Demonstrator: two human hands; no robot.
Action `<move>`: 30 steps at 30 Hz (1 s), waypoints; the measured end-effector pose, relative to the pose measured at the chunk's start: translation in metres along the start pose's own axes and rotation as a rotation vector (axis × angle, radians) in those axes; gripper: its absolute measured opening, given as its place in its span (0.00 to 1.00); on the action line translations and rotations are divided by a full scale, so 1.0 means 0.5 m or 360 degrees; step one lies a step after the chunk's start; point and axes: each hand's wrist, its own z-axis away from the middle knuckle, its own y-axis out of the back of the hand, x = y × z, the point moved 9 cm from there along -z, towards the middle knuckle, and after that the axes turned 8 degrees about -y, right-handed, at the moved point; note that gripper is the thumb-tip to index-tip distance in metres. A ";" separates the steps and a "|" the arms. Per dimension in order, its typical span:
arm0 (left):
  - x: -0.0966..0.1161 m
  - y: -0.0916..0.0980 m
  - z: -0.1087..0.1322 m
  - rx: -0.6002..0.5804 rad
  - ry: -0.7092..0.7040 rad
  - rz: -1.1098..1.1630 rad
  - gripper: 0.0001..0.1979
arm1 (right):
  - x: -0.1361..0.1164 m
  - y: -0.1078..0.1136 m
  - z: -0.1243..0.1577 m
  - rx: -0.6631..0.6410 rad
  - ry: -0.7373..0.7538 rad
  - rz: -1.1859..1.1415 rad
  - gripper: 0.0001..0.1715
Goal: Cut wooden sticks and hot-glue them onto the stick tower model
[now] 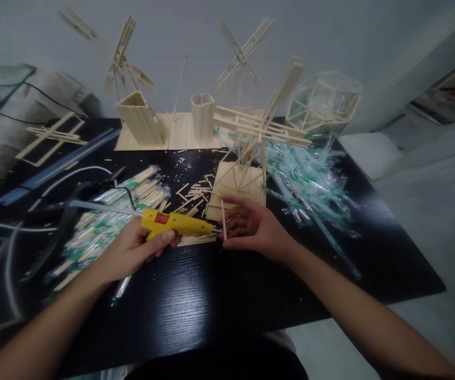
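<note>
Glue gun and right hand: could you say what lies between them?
A thin wooden stick, held upright by the right hand, beside the glue gun; head view.

The left hand (132,250) holds a yellow glue gun (177,224). Its tip points right and sits just beside a thin stick (223,211). The right hand (253,227) pinches that stick so it stands up. A flat bunch of sticks (197,240) lies under the gun on the black table (211,301). A stick windmill (247,158) stands just behind the right hand. A pile of clear wrappers (310,179) lies to the right. Packs of sticks (104,221) lie to the left.
</note>
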 end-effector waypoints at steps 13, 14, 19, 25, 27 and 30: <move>-0.008 0.000 0.010 -0.0047 0.0048 -0.0026 0.19 | -0.006 0.000 0.006 0.0031 0.0067 0.0186 0.48; -0.007 -0.001 0.010 -0.0050 0.0046 -0.0026 0.19 | -0.005 0.001 0.006 0.0030 0.0062 0.0182 0.48; -0.011 -0.001 0.011 -0.0061 0.0047 -0.0013 0.19 | -0.004 0.000 0.006 0.0020 0.0066 0.0173 0.48; -0.016 0.003 0.011 -0.0044 0.0053 -0.0055 0.19 | -0.006 -0.008 0.006 -0.0010 0.0056 0.0147 0.47; -0.013 0.005 0.008 -0.0020 0.0050 -0.0070 0.20 | -0.006 -0.010 0.007 -0.0019 0.0058 0.0157 0.48; -0.010 0.008 0.004 0.0001 0.0030 -0.0115 0.22 | -0.005 -0.010 0.008 -0.0021 0.0055 0.0181 0.48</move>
